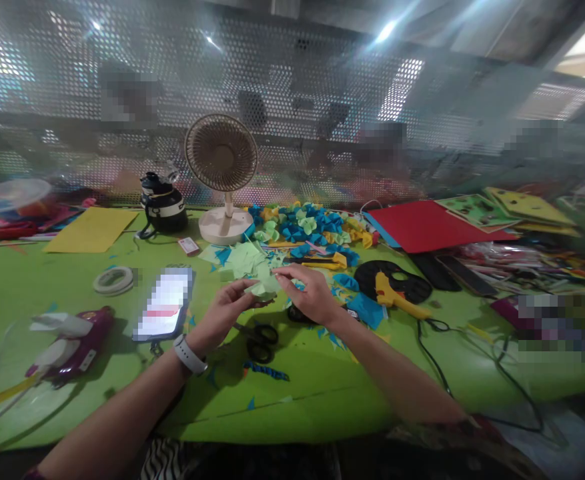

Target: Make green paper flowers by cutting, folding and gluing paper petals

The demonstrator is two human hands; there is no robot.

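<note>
Between thumb and fingers, my left hand (227,308) grips a small piece of light green paper (263,289), held up over the table. My right hand (311,292) is curled, with its fingertips meeting the paper's right edge. Just behind lies a pile of light green paper pieces (242,259). Beneath my hands are black-handled scissors (262,341), and a small blue twisted strip (266,371) lies nearer to me. A yellow cutter knife (322,262) rests beyond my right hand.
A heap of folded paper flowers (312,223) sits beside a fan (225,167) at the back. To the right lies a yellow glue gun (397,299) with its cable. A phone (165,303), tape roll (114,280) and purple power strip (79,347) are on the left.
</note>
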